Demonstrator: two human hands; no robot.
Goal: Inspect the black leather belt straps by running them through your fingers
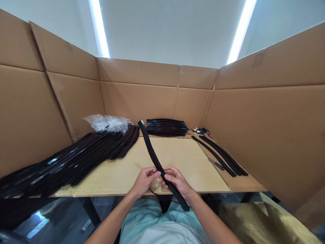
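Long curved black rubbery strip (151,154), probably light, springy and a little slippery, best held mid-length, pinched by left hand (145,181) and right hand (178,181), close together and both closed on it, just above the front edge of the pale wooden worktop (198,173).

**Edges and small things are slipping out of sight**
A small dark tangle (201,131) is staying too tiny to tell at far right, the left hand (144,181) and right hand (177,181) are hiding the black strip's (152,152) middle, and the picture's left edge is cutting off the stacked strips (63,162).
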